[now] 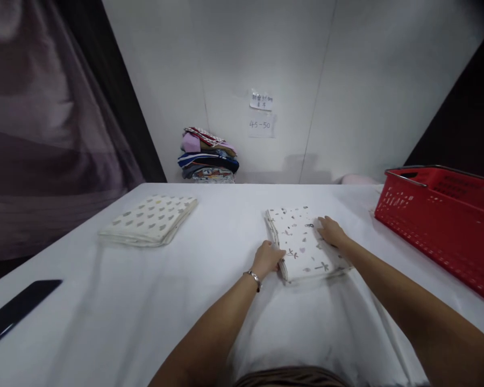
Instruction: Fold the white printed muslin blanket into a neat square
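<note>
In front of me on the white table lies a folded white cloth (pixel 302 242) printed with small grey and brown plant shapes. My left hand (pixel 268 258), with a metal bracelet at the wrist, grips the cloth's left edge, thumb on top and fingers partly hidden beneath. Resting on the right part of its top is my right hand (pixel 331 231), fingers stretched out over the fabric. Farther left sits a second folded cloth (pixel 149 220), cream with grey leaf-like prints, apart from both hands.
A red plastic basket (pixel 443 220) stands at the table's right side. A flat dark object (pixel 18 309) lies near the left edge. Behind the table is a stack of folded fabrics (pixel 208 156) against the wall, near a paper label (pixel 261 124) reading 45-50. A mauve curtain (pixel 44 134) hangs left.
</note>
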The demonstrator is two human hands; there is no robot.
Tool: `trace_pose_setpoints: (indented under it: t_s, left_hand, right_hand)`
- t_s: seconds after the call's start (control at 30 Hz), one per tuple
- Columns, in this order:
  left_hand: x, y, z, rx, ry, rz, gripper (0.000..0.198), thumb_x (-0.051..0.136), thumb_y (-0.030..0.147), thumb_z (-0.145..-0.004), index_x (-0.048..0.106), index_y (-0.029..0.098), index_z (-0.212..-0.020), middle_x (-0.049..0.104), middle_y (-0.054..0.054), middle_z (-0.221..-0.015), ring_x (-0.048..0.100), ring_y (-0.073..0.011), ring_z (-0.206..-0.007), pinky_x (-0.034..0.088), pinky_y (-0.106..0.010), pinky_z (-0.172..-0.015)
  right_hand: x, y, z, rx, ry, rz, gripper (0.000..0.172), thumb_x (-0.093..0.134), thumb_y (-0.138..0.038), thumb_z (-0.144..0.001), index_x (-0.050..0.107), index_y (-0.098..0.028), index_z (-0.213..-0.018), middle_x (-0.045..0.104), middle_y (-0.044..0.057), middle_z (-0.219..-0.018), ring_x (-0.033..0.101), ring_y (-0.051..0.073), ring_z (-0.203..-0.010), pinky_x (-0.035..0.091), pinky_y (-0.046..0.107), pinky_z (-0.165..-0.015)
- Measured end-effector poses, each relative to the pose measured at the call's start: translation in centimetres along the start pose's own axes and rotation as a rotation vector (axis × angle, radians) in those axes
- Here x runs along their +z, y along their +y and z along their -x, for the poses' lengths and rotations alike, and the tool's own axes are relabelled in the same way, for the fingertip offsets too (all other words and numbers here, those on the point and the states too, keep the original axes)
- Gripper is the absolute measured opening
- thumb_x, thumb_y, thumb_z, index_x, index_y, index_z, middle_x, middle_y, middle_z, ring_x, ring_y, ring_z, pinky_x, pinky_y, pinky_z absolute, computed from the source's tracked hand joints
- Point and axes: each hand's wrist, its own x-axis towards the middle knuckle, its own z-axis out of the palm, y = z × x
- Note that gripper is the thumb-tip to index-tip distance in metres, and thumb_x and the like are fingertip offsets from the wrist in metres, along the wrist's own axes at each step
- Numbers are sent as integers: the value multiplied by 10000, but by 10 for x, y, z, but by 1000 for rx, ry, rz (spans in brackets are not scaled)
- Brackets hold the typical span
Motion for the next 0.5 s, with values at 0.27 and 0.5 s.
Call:
trace_pose_setpoints:
  t_s: [0.27, 0.5]
  left_hand:
    - [-3, -10, -3, -6, -24, 73, 367, 621, 349, -750, 535, 121, -1023, 677, -84, -784, 614, -141, -523, 481, -211, -448]
    - [-14, -4, -26, 7, -16, 141, 187, 569, 285, -787, 611, 122, -870, 679, -51, -711, 618, -124, -512, 491, -203, -486]
  right_hand:
    - [25, -74, 65, -354, -142, -203, 380, 449, -290, -833, 596, -183, -1167, 523, 94, -1287, 466, 225, -1194, 340, 425, -1036]
    - [34, -111, 68, -335, -137, -168, 322, 434, -290, -845, 642, -168, -1058, 613, 93, -1128, 539, 207, -1055, 408, 339, -910]
